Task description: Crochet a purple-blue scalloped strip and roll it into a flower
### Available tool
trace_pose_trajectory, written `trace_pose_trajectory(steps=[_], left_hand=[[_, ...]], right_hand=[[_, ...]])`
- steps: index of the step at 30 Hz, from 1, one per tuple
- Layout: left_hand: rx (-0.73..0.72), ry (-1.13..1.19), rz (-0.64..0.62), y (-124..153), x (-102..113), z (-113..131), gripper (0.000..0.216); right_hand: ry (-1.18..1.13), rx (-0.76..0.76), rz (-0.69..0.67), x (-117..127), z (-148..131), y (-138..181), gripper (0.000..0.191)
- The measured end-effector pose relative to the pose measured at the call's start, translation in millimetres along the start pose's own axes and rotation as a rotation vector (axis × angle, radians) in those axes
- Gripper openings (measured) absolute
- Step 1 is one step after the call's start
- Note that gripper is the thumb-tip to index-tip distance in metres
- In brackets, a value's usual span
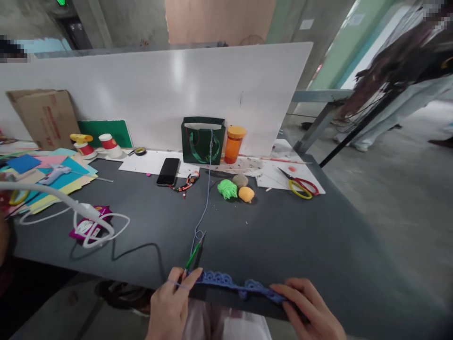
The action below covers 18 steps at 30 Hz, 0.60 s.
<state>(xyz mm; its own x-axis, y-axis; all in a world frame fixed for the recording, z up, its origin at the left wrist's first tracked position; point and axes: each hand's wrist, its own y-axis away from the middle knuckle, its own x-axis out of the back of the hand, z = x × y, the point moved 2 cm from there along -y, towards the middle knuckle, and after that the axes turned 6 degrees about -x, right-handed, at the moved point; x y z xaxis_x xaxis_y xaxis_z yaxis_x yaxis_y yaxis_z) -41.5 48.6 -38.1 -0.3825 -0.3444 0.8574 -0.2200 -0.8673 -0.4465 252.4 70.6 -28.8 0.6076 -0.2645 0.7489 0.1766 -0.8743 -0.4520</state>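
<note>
Left hand [169,308] at the near edge of the dark table [318,245], fingers [189,279] clenched around a green crochet hook [193,257], blue yarn [208,189] looped over the forefinger. Center, a short worked length of blue scalloped crochet lace [240,285] stretched between both hands, its yarn unbroken and running across the table to a green paper bag [203,141]. Right hand [307,307], fingers pinching the lace's far end, more yarn left unworked.

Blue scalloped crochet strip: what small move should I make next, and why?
Probably draw a yarn loop through the blue scalloped crochet strip with the slim green crochet hook: the left hand holds that hook with blue yarn over a finger, and the right hand grips the strip's far end.
</note>
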Motion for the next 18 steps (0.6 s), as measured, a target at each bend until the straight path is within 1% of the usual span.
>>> trace_pose_trajectory(steps=[1,3,6,8,9,11,15,18], left_hand=[[0.006,0.014,-0.002,-1,0,1,0.049],[-0.004,0.040,0.054,-7,4,2,0.047],[-0.054,0.128,0.141,-24,11,2,0.046],[-0.080,0.213,0.135,-39,15,-2,0.048],[-0.095,0.238,0.118,-47,17,-5,0.049],[-0.128,0.276,0.065,-62,19,-13,0.050],[-0.195,0.337,-0.126,-90,16,-26,0.041],[-0.172,0.301,-0.250,-102,10,-32,0.035]], right_hand=[[0.019,-0.029,0.028,0,-1,1,0.025],[0.063,-0.039,0.072,-2,-2,2,0.029],[0.113,0.053,0.069,-7,-5,0,0.033],[0.113,0.114,0.030,-10,-6,-1,0.034],[0.103,0.117,0.011,-11,-5,-2,0.034],[0.073,0.072,-0.012,-11,-3,-3,0.033],[0.031,-0.089,0.043,-9,1,-9,0.028],[-0.059,-0.179,0.047,-10,-2,-15,0.026]])
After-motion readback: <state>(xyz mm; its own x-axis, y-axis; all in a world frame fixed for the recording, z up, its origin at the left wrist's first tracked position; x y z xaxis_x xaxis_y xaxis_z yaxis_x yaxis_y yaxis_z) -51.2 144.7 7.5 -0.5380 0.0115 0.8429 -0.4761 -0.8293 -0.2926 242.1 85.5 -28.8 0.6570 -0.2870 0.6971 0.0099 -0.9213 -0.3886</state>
